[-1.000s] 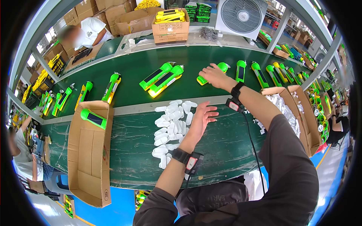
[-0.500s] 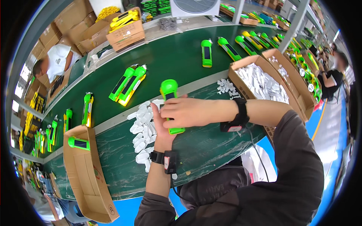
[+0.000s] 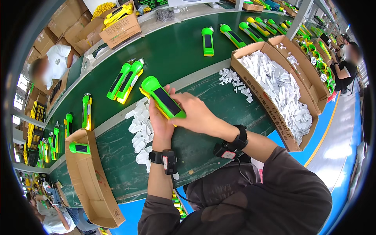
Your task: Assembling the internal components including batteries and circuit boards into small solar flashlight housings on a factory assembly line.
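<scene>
I hold a green and yellow hand lamp (image 3: 161, 98) with a dark panel on its top face, lifted above the green bench. My left hand (image 3: 160, 124) grips it from below and behind. My right hand (image 3: 197, 113) closes over its near end from the right. Just under and left of it lies a heap of small white plastic parts (image 3: 139, 127) on the bench. Both wrists wear black straps with small devices.
A long green conveyor belt (image 3: 176, 51) carries more green lamps. An open carton of white parts (image 3: 280, 88) stands right. A flat brown carton (image 3: 88, 176) with one lamp lies left. Other people sit at far left and far right.
My right hand brought a green lamp from the belt toward me; both hands now hold it, tilted, closer and above the white parts. The view shifted left.
</scene>
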### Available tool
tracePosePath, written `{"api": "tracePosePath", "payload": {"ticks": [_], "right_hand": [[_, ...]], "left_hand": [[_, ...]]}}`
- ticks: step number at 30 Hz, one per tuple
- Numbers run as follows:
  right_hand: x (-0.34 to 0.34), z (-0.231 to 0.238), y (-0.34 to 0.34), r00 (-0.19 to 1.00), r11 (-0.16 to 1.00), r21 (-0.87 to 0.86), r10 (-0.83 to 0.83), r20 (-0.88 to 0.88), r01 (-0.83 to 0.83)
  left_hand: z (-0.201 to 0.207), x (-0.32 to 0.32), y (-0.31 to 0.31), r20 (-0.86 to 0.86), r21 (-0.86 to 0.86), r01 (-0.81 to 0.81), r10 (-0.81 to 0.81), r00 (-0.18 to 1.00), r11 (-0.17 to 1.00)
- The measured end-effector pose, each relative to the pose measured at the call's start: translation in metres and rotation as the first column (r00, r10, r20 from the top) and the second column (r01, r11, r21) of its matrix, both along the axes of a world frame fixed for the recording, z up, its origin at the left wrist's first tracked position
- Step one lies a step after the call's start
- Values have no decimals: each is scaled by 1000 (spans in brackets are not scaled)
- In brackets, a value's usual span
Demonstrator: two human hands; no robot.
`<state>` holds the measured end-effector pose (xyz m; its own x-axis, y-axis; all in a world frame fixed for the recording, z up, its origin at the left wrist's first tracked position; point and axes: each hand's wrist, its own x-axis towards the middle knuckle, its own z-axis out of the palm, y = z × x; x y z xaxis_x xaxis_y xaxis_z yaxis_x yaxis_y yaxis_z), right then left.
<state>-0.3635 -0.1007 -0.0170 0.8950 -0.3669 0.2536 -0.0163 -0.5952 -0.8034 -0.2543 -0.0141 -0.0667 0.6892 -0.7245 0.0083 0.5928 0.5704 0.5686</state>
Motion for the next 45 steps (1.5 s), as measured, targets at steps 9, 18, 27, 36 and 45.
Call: {"api": "tracePosePath", "payload": {"ticks": [9, 18, 27, 36, 45], "right_hand": [[-8, -8, -13, 996, 849, 523, 37, 86, -77], [-8, -18, -32, 994, 693, 712, 73, 86, -112], [-6, -31, -18, 983, 476, 863, 15, 185, -170], [-11, -26, -7, 983, 478, 872, -86, 164, -104], [-9, -36, 0, 975, 636, 767, -105, 194, -84]], "left_hand": [[1, -9, -3, 257, 97, -13, -13, 966, 995], [-1, -7, -5, 177, -13, -44, 45, 983, 999], [-2, -6, -4, 266, 14, -65, 59, 962, 998], [-4, -4, -2, 242, 70, -111, 91, 966, 991], [-5, -3, -2, 251, 98, -169, 140, 958, 981]]}}
